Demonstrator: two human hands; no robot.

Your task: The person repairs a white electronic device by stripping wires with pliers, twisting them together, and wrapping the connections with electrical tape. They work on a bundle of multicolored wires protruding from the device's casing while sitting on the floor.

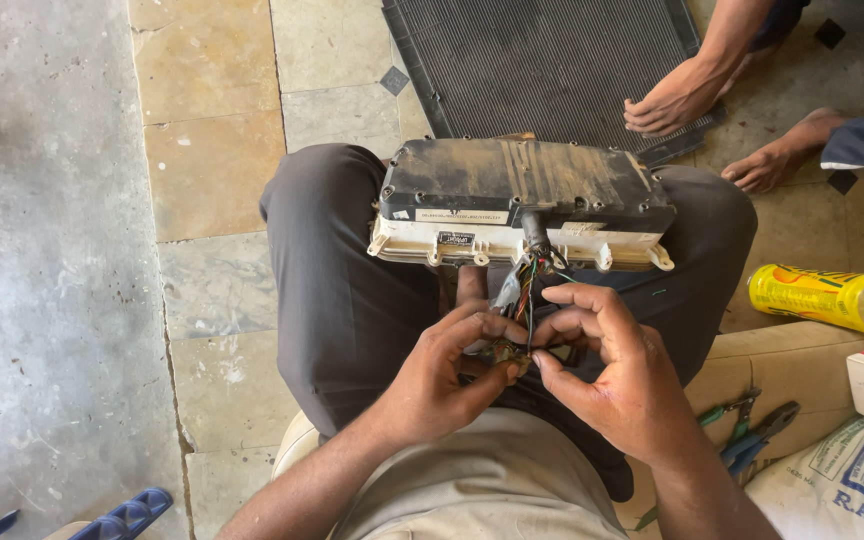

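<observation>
A dusty housing rests across the knees, its wires trailing down to a small plug. Left hand and right hand both pinch that plug, fingers closed; best keep the housing steady and avoid tugging the wires.

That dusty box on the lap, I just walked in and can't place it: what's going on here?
A seated person balances a dusty black-and-white housing across their knees. A bundle of coloured wires hangs from its near side. Both hands, the left hand and the right hand, pinch the wire ends close together. Pliers lie to the right, near a yellow bottle. Another person's hand rests on a finned radiator on the floor.
</observation>
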